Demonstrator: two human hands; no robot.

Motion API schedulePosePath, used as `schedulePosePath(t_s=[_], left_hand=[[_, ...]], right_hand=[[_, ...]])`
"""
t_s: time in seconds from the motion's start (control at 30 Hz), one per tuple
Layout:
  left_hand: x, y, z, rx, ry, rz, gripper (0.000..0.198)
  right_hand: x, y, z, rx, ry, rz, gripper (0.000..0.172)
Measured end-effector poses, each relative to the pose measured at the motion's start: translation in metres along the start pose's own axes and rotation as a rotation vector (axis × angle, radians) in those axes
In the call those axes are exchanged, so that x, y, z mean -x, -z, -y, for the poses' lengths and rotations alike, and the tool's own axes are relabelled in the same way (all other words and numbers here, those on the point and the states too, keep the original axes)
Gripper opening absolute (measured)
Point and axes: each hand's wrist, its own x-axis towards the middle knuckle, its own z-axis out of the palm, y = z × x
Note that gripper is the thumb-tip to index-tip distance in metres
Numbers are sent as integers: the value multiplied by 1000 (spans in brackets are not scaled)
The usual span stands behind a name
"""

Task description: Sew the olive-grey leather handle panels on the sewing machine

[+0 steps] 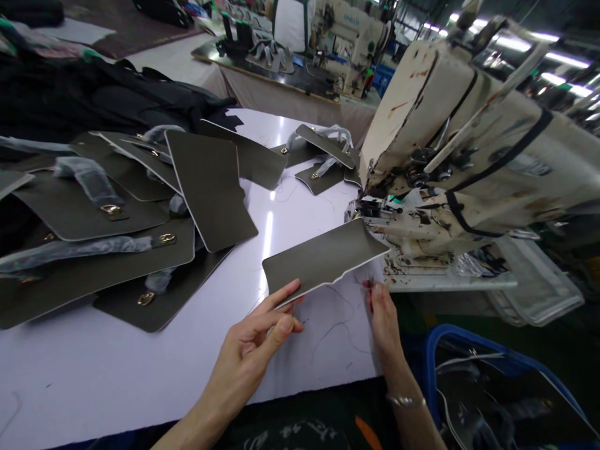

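Currently, we grip the dark panel (323, 255) at its near left corner between the fingers of our left hand (250, 344). Our right hand (385, 319) has its fingertips pinched together (what they hold, we cannot tell). The panel sits above the white table (304, 369), beside the sewing machine (478, 144).

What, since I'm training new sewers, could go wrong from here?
Loose threads on the white tabletop, near the held panel, might snag in the sewing machine. The left hand holds the panel only near one end, so it could slip or swing. In the overlapping pile, metal buckles might scratch neighbouring panels.
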Motion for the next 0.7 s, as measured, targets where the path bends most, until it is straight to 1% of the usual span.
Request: schedulePosePath(t_s=[0.03,0.07,0.13,0.17,0.2,0.27,0.33,0.4,0.5,0.57,0.7], left_hand=[[1,0,1,-6,-10,0,27],[1,0,1,-15,-21,7,27],[2,1,3,-36,-40,39,27],[2,1,3,-43,-48,57,27],[3,1,3,-47,-54,70,27],[4,0,2,-47,-58,71,28],[6,-2,-1,-38,-64,62,30],[8,-4,-3,-27,-63,57,31],[8,-5,-5,-11,-64,53,32],[7,-4,-4,-15,-68,68,32],[6,-2,0,-24,-71,100,30]], right_hand=[[17,-5,7,42,-29,81,33],[33,-11,13,48,-79,204,35],[57,-26,23,13,-202,480,44],[64,-33,27,-20,-234,573,47],[69,-40,29,-61,-258,631,50],[72,-51,32,-183,-319,673,52],[69,-58,33,-341,-443,703,52],[65,-61,32,-484,-588,743,51],[61,-61,31,-592,-741,790,49],[60,-61,29,-623,-804,823,49],[58,-61,28,-704,-865,855,48]])
